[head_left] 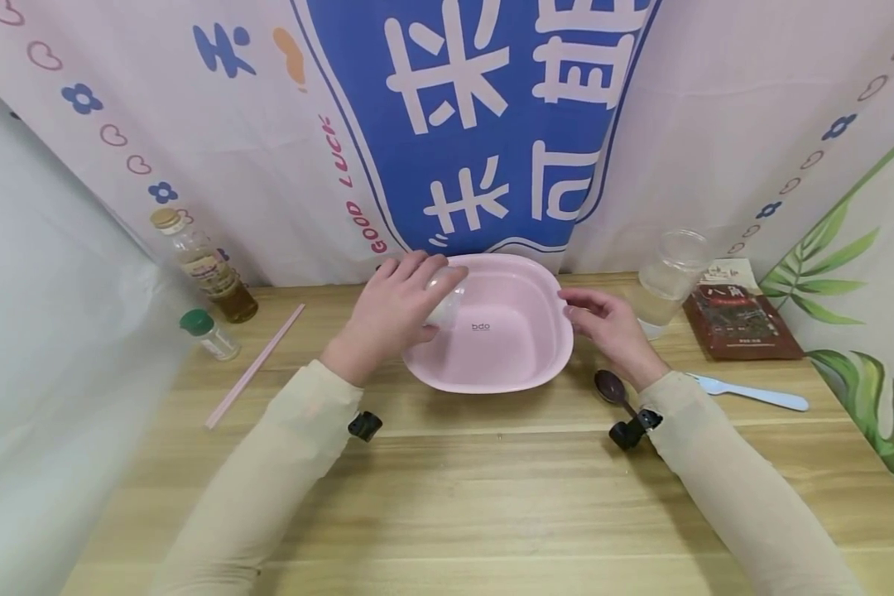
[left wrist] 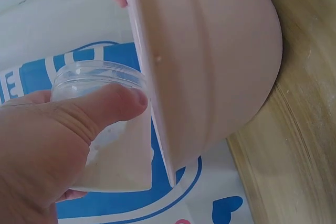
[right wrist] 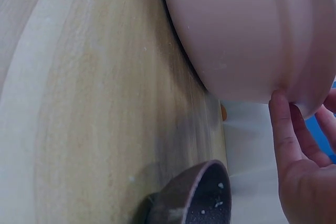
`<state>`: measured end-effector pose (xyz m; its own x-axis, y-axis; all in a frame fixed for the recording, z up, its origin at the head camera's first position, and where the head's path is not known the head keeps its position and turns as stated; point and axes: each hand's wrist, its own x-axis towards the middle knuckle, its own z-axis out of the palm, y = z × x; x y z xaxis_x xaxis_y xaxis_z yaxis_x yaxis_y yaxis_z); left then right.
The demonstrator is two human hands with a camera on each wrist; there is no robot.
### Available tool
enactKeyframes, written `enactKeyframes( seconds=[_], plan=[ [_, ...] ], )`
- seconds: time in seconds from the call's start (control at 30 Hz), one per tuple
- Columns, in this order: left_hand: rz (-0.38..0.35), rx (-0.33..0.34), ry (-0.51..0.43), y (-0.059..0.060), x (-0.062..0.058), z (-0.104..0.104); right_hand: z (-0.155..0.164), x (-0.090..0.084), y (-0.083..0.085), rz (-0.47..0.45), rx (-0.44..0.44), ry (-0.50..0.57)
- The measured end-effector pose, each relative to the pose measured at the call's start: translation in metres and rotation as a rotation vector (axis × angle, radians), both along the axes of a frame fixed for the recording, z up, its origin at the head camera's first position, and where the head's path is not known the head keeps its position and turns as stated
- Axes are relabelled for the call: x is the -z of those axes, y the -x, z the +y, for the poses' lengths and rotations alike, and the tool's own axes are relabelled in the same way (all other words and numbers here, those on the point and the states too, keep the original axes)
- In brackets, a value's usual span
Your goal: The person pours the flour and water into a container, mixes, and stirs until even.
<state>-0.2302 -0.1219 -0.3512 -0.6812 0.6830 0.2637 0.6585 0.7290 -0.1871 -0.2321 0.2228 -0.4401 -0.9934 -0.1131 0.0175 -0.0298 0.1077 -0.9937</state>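
Note:
A pink basin (head_left: 525,364) stands on the wooden table, seen from outside in the wrist views (left wrist: 210,61) (right wrist: 252,35). My left hand (head_left: 417,305) grips a clear plastic cup (head_left: 447,300) tipped on its side over the basin's left rim. In the left wrist view the cup (left wrist: 113,161) holds white powder, with my thumb (left wrist: 113,103) across its wall. My right hand (head_left: 579,311) holds the basin's right rim, its thumb (right wrist: 282,124) against the outer wall below the lip. A dark spoon (head_left: 611,387) (right wrist: 194,198) lies by my right wrist.
At the left stand an oil bottle (head_left: 207,266) and a small green-capped bottle (head_left: 209,334), with a pink stick (head_left: 256,364) lying beside them. At the right are a clear cup of water (head_left: 666,281), a brown packet (head_left: 741,319) and a pale blue utensil (head_left: 752,393). A printed curtain hangs behind.

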Motion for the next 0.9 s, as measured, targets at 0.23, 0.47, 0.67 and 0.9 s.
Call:
enactKeyframes(
  seconds=[0.23, 0.47, 0.67, 0.9],
  plan=[
    [0.039, 0.037, -0.034, -0.001, 0.001, 0.006, 0.0, 0.0, 0.001, -0.003, 0.001, -0.014],
    [0.064, 0.066, -0.032, -0.001, 0.003, 0.011, 0.001, 0.0, 0.001, -0.009, 0.006, -0.021],
    [0.07, 0.072, -0.022, -0.001, 0.004, 0.014, 0.001, 0.0, 0.001, -0.001, 0.005, -0.019],
    [0.105, 0.074, 0.013, 0.0, 0.004, 0.02, 0.001, 0.0, 0.001, 0.005, 0.001, -0.021]
  ],
)
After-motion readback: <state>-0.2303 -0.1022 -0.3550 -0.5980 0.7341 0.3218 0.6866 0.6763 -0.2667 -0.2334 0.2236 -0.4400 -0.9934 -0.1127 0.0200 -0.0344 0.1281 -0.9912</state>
